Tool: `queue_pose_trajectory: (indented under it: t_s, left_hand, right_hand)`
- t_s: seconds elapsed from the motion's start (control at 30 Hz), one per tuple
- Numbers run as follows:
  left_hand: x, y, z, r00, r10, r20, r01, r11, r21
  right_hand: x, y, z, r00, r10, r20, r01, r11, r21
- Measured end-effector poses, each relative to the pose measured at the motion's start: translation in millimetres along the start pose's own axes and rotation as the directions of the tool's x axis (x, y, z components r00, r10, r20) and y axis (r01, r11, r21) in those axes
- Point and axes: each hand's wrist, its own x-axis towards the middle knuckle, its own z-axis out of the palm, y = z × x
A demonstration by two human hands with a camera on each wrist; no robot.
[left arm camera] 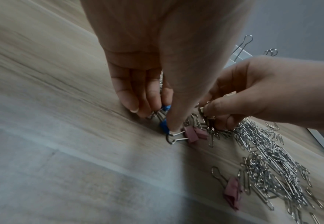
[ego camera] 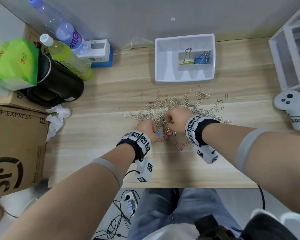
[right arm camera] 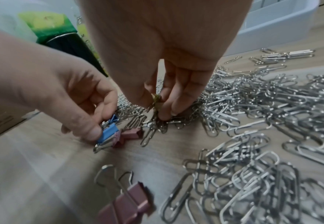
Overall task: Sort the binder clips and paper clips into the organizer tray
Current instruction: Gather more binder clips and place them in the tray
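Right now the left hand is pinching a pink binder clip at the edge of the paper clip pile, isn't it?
Not quite: the left hand is pinching a blue binder clip, as the right wrist view shows. The pink binder clips lie beside it, at the edge of the paper clip pile.

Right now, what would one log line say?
left hand pinches blue clip | right hand pinches yellow clip | tray: yellow, blue clips

Head overhead; wrist cams close, blurry-ish.

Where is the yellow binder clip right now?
In the head view, the yellow binder clip stands in a small middle compartment of the white plastic organizer tray at the desk's far side, with blue binder clips in the compartment to its right.
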Motion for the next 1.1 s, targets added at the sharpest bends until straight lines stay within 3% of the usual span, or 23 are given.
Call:
queue_pose_trajectory:
  t_s: [0.27,0.43,0.8,1.1]
  left_hand:
    - [2,4,-8,0.997,-0.067,0.043,0.065,0.997,0.043]
    - [3,3,-9,0.998,-0.062,-0.004,0.062,0.997,0.049]
    - [9,3,-11,0.989,-0.055,-0.134,0.053,0.998,-0.016]
    - [10,13,-13,0.989,-0.082,-0.124,0.087,0.996,0.033]
  right_hand:
    - [-3,6,-16,0.997,0.055,-0.051,-0.049,0.991,0.126]
    - [-1,13,-18,0.992,0.117,-0.047,-0.113,0.991,0.07]
    - [-2,7,-8,0.999,0.016,-0.035,-0.016,1.0,0.006]
    - [1,-2,-13,0.996,0.091,-0.019,-0.09,0.995,0.033]
